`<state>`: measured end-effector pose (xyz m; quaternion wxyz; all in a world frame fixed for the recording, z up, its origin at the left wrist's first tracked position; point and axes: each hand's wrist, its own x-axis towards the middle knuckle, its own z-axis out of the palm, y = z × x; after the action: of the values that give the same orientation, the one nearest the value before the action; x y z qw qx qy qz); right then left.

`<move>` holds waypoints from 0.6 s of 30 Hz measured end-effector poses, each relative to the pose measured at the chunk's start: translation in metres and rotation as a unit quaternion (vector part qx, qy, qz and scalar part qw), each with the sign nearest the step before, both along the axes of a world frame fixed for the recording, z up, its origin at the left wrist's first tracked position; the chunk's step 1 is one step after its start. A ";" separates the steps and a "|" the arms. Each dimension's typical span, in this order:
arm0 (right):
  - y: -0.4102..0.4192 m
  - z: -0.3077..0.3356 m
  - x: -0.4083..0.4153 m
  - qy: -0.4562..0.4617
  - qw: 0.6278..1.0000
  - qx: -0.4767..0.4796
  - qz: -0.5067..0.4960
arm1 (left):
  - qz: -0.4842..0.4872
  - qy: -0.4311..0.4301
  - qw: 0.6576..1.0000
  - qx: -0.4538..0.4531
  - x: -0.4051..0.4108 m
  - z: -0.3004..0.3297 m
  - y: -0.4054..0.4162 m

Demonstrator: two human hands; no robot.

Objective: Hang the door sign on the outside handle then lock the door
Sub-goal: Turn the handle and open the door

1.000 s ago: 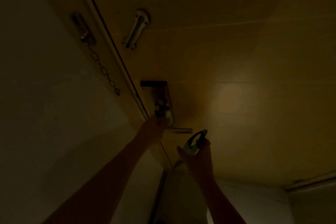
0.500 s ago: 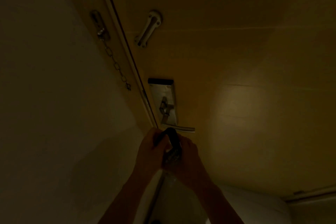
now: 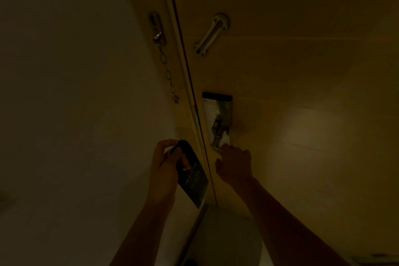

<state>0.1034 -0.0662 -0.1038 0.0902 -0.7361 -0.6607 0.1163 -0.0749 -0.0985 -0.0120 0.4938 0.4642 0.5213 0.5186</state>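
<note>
Since half a second ago the hands have parted: the door sign (image 3: pixel 191 174) now sits in the left hand (image 3: pixel 163 170) alone, fingers clamped on its hooked top, just left of the door's edge. Right hand (image 3: pixel 234 164) has gone to the door handle (image 3: pixel 217 148), fingers curled over the lever. Above, the chain (image 3: pixel 167 71) hangs loose on the frame.

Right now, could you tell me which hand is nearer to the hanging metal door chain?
Left. The left hand, holding the dark door sign, is just below the chain; the right hand is across the door edge.
</note>
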 end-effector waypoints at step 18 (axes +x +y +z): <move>-0.008 -0.031 -0.015 0.198 0.977 0.033 -0.066 | 0.032 -0.040 0.998 -0.021 -0.032 0.000 -0.010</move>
<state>0.0880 -0.0743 -0.1343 0.2516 -0.7368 -0.5832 0.2317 -0.1065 -0.1086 -0.0120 0.5068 0.4157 0.5266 0.5413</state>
